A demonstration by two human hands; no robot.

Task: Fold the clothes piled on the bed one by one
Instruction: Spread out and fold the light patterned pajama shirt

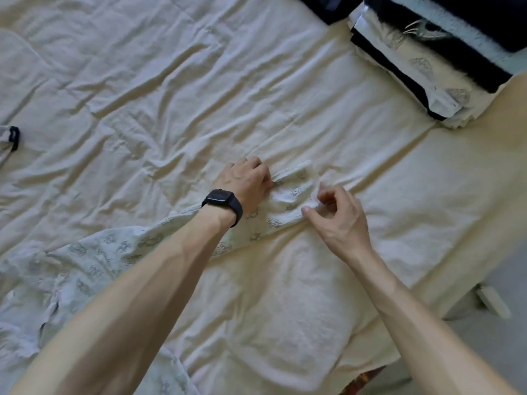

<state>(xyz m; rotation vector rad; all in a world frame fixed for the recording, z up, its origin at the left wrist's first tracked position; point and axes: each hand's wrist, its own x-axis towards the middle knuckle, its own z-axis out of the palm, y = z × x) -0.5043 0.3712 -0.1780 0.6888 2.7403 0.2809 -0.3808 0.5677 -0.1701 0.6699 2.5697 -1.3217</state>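
Observation:
A pale green garment with a small grey print (119, 252) lies stretched across the cream bed sheet (171, 95), running from the lower left up to the middle. My left hand (245, 181), with a black watch on the wrist, pinches the far end of the garment at its left edge. Just to the right, my right hand (333, 212) pinches the same end between thumb and fingers. The garment's lower part is partly hidden under my left forearm.
A stack of folded clothes (427, 67), dark and light pieces, sits at the bed's upper right corner. Another garment with dark trim (11, 138) pokes in at the left edge. The bed's edge and the floor (490, 323) run along the right.

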